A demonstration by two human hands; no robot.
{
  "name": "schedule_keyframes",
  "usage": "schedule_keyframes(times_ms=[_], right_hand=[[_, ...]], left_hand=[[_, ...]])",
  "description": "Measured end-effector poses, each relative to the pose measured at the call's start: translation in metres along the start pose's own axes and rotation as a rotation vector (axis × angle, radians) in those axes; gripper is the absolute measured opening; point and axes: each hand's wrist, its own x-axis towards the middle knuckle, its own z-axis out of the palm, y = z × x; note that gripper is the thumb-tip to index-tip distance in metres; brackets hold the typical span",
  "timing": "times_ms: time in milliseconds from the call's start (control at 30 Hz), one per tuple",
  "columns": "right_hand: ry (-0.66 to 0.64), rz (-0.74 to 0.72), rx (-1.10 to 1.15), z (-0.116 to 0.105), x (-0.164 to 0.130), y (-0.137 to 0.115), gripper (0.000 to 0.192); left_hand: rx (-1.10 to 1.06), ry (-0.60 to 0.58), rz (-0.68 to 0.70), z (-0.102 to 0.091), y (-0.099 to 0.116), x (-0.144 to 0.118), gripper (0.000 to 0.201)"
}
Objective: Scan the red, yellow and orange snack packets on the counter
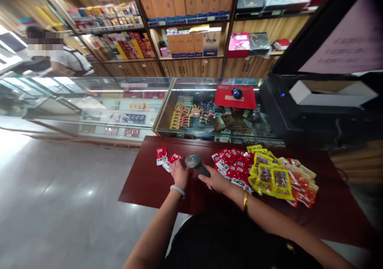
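Note:
My right hand (216,179) is closed round the handle of a dark barcode scanner (194,161), whose round head shows a small blue light and points left. My left hand (180,175), with a pale bangle at the wrist, has its fingers on a red-and-white snack packet (170,162). Just left of it, another red-and-white packet (161,156) lies on the brown table (137,181). Right of the scanner spreads a pile of red packets (236,163). Yellow packets (265,173) overlap that pile, and orange packets (303,183) lie beyond them.
Behind the table runs a glass display counter (128,119), with a red sheet (223,97) and a dark round object (237,93) on top. A monitor (338,42) and an open white box (332,93) stand at right. Shelves of boxes (191,2) line the back; a person (72,59) is far left.

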Motion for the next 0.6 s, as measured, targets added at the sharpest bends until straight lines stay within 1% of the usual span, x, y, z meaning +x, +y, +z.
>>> schedule_keyframes(times_ms=[67,200,267,333,400,467,533,600], right_hand=[[0.052,0.022,0.039,-0.013,-0.010,0.005,0.046],[0.201,0.065,0.074,-0.045,-0.040,0.023,0.048],[0.278,0.077,0.072,-0.061,-0.057,0.032,0.047],[0.349,0.096,0.088,-0.074,-0.072,0.040,0.049],[0.405,0.117,0.110,-0.083,-0.084,0.046,0.050],[0.440,0.131,0.121,-0.089,-0.092,0.051,0.049],[0.458,0.137,0.128,-0.091,-0.097,0.056,0.049],[0.464,0.139,0.141,-0.091,-0.099,0.059,0.052]], left_hand=[[-0.018,-0.102,0.106,0.021,0.022,-0.005,0.041],[-0.008,-0.279,0.281,0.061,0.071,-0.015,0.037],[0.062,-0.327,0.304,0.078,0.096,-0.021,0.038],[0.153,-0.333,0.297,0.091,0.119,-0.027,0.042],[0.225,-0.319,0.304,0.099,0.135,-0.033,0.043],[0.263,-0.310,0.312,0.101,0.145,-0.036,0.038],[0.274,-0.304,0.309,0.099,0.149,-0.038,0.034],[0.269,-0.287,0.294,0.095,0.149,-0.039,0.034]])
